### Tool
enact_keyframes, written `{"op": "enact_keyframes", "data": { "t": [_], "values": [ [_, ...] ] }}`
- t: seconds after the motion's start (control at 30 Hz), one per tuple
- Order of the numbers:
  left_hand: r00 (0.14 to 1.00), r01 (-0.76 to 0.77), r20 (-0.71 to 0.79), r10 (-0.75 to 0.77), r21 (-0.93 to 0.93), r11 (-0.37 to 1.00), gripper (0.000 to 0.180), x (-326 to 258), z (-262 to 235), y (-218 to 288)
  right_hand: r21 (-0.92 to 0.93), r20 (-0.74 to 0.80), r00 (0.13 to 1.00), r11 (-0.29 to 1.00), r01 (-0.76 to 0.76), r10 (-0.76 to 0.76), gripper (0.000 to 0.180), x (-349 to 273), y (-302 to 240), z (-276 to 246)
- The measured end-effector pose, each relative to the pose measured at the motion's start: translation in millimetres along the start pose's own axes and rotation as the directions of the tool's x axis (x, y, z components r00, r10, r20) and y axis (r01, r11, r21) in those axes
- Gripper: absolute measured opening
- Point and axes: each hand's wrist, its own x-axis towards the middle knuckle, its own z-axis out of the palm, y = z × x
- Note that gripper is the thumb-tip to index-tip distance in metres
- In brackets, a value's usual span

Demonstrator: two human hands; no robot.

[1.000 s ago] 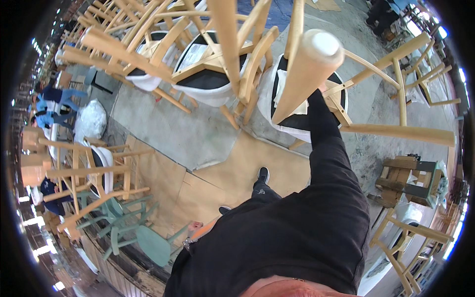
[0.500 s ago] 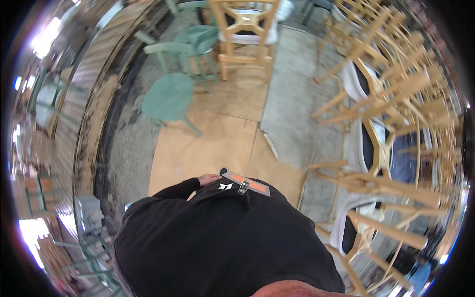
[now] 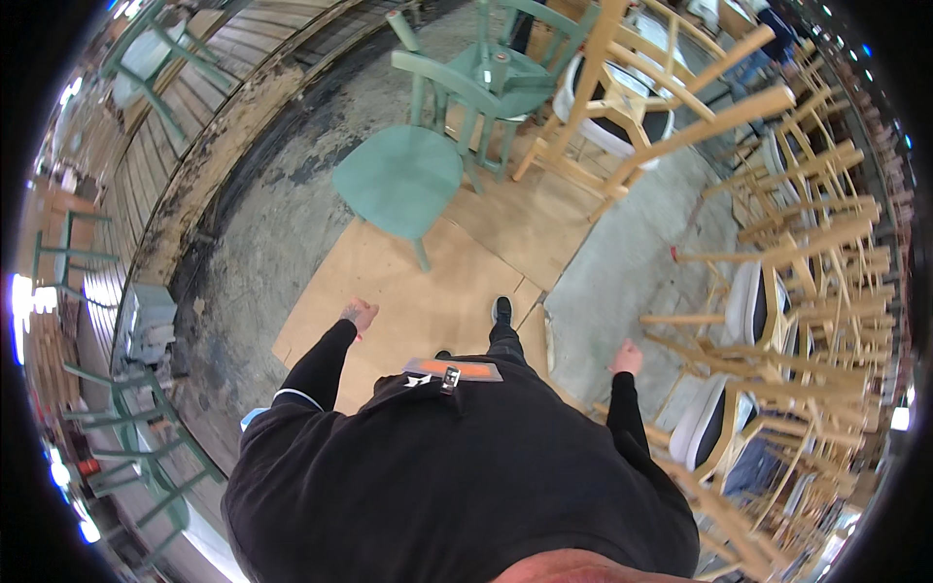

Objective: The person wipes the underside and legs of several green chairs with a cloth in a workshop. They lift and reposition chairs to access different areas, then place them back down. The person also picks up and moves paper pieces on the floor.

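My left hand (image 3: 360,314) hangs out to the left over brown cardboard (image 3: 442,291), its fingers curled in with nothing showing in them. Out to the right, my right hand (image 3: 627,358) hangs above grey floor beside the jutting leg of an upturned wooden chair (image 3: 680,319). A gap seems to remain between hand and leg, and its fingers are too small to read. Ahead stands a green chair (image 3: 398,180) with a round seat, apart from both hands. One of my shoes (image 3: 502,310) is on the cardboard.
More green chairs (image 3: 505,78) stand behind the first. Light wooden chairs with pale padded seats (image 3: 622,107) crowd the far middle and are stacked along the right. A slatted wooden platform (image 3: 146,185) runs along the left. At the far right is another person (image 3: 773,39).
My left hand has moved from my waist out to the left. My right hand has come into view. The view has turned, so the chairs sit further right, and one shoe now shows ahead.
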Motion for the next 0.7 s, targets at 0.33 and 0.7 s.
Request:
{"op": "enact_keyframes", "data": {
  "t": [0.33, 0.7],
  "values": [
    [0.997, -0.058, -0.047, 0.057, -0.024, 0.998, 0.038, -85.2, 74.2, -7.6, 0.000, 0.503, 0.495, 0.573, 0.819, -0.708, 0.040, 38.1, -349.2, 246.5],
    [0.911, 0.241, -0.052, -0.409, -0.737, 0.631, 0.020, -92.3, 85.2, -24.7, -0.058, 0.455, 0.393, 0.414, 0.908, -0.799, 0.066, 27.6, -614.0, 342.2]
  ]
}}
